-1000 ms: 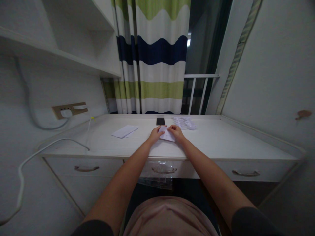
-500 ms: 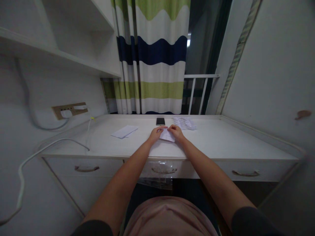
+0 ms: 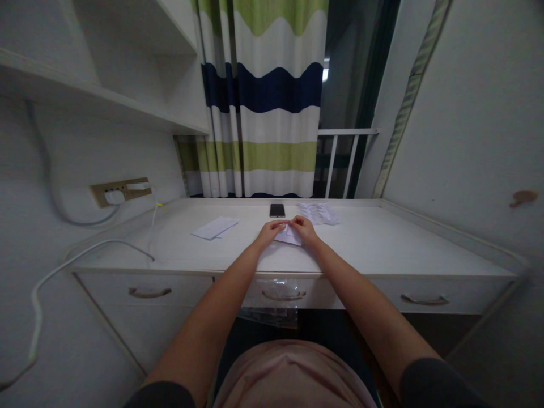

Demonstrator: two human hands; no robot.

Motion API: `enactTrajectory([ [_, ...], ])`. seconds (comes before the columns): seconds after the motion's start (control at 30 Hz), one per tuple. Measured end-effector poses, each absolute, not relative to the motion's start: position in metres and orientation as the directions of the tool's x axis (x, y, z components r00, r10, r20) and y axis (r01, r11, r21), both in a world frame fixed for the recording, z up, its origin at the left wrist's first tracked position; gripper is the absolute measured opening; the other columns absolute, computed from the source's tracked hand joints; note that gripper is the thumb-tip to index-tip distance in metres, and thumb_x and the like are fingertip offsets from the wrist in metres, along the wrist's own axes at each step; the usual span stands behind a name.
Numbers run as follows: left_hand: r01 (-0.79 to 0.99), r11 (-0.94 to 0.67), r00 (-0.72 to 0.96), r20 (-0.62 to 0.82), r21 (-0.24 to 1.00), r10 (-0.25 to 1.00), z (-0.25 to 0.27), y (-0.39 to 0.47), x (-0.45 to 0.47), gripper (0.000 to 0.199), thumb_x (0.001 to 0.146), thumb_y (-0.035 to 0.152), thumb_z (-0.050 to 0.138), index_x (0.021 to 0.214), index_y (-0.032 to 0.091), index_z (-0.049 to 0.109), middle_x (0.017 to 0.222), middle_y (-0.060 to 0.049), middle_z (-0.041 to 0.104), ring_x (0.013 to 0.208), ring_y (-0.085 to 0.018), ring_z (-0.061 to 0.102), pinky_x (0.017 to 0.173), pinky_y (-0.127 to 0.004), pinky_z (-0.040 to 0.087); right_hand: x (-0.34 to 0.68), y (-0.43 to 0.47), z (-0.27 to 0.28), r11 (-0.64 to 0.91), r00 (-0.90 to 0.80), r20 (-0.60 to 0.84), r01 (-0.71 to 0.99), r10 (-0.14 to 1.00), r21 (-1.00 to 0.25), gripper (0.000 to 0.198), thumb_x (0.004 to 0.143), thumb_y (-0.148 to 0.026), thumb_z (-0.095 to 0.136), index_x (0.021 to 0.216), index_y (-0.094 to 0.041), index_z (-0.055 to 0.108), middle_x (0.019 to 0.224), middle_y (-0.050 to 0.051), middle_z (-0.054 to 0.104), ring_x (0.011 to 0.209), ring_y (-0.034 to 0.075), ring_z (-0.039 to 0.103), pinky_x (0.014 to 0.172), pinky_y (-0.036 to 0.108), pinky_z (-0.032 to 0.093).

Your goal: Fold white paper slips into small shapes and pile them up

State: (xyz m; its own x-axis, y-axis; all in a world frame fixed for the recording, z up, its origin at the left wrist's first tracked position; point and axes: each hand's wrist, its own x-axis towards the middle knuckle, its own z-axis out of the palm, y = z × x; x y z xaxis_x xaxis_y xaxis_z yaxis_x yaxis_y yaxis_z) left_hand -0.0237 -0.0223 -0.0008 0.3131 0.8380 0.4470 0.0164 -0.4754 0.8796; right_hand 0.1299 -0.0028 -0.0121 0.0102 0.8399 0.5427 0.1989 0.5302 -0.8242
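Observation:
A sheet of white paper (image 3: 290, 235), partly folded, is held just above the desk's front half. My left hand (image 3: 270, 231) pinches its far edge from the left. My right hand (image 3: 304, 228) pinches the same edge from the right, and the fingertips of both hands nearly meet there. Both hands hide part of the paper, so its exact folds cannot be made out. Straight beyond my hands lies a dark phone (image 3: 277, 211). Several crumpled or folded white paper pieces (image 3: 319, 213) lie behind my right hand.
Flat white paper sheets (image 3: 215, 228) rest on the white desk (image 3: 403, 243) to the left. A white cable (image 3: 97, 245) crosses the desk's left edge from the wall socket (image 3: 121, 191). Drawers with handles (image 3: 284, 296) run below the front edge; a striped curtain (image 3: 278, 124) hangs behind.
My left hand has shifted slightly, and its fingers have moved closer to my right fingertips along the paper's edge. The other things have stayed where they were.

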Motion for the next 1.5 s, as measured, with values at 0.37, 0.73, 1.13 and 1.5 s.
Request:
enactTrajectory([
  [0.37, 0.044, -0.355, 0.259, 0.332, 0.934, 0.907, -0.0039, -0.0212, -0.023, 0.031, 0.061, 0.022, 0.066, 0.089, 0.013, 0.058, 0.059, 0.002, 0.057, 0.057, -0.01, 0.051, 0.057, -0.021, 0.035, 0.1294, -0.0043, -0.0119, 0.54, -0.011, 0.548, 0.187, 0.836, -0.821, 0.03, 0.06, -0.045, 0.062, 0.057, -0.016, 0.059, 0.052, 0.0, 0.054, 0.054, 0.012, 0.046, 0.053, 0.026, 0.035],
  [0.73, -0.011, -0.458, 0.32, 0.437, 0.889, 0.841, 0.0007, -0.0239, -0.024, 0.03, 0.058, 0.022, 0.067, 0.086, 0.015, 0.058, 0.073, 0.0, 0.059, 0.061, -0.009, 0.049, 0.056, -0.02, 0.035, 0.1306, -0.0091, -0.0096, 0.541, -0.024, 0.549, 0.213, 0.835, -0.814, 0.037, 0.062, -0.05, 0.061, 0.063, -0.013, 0.064, 0.057, 0.003, 0.059, 0.056, 0.013, 0.048, 0.054, 0.026, 0.035],
  [1.13, -0.042, -0.375, 0.24, 0.374, 0.926, 0.896, 0.0012, -0.026, -0.0227, 0.026, 0.064, 0.034, 0.065, 0.081, 0.016, 0.055, 0.047, 0.008, 0.042, 0.041, -0.005, 0.033, 0.042, -0.018, 0.023, 0.1282, -0.0102, -0.0091, 0.577, -0.107, 0.571, 0.253, 0.814, -0.776, 0.037, 0.063, -0.05, 0.062, 0.062, -0.014, 0.065, 0.053, 0.001, 0.056, 0.054, 0.012, 0.044, 0.052, 0.025, 0.033],
  [1.5, 0.017, -0.166, 0.194, 0.16, 0.986, 0.968, 0.002, -0.0253, -0.021, 0.026, 0.06, 0.033, 0.068, 0.072, 0.014, 0.055, 0.054, 0.003, 0.05, 0.047, -0.008, 0.046, 0.045, -0.019, 0.033, 0.1275, -0.0118, -0.0073, 0.577, -0.112, 0.568, 0.246, 0.815, -0.779, 0.033, 0.064, -0.047, 0.061, 0.063, -0.014, 0.066, 0.06, 0.003, 0.062, 0.059, 0.015, 0.052, 0.056, 0.026, 0.038],
])
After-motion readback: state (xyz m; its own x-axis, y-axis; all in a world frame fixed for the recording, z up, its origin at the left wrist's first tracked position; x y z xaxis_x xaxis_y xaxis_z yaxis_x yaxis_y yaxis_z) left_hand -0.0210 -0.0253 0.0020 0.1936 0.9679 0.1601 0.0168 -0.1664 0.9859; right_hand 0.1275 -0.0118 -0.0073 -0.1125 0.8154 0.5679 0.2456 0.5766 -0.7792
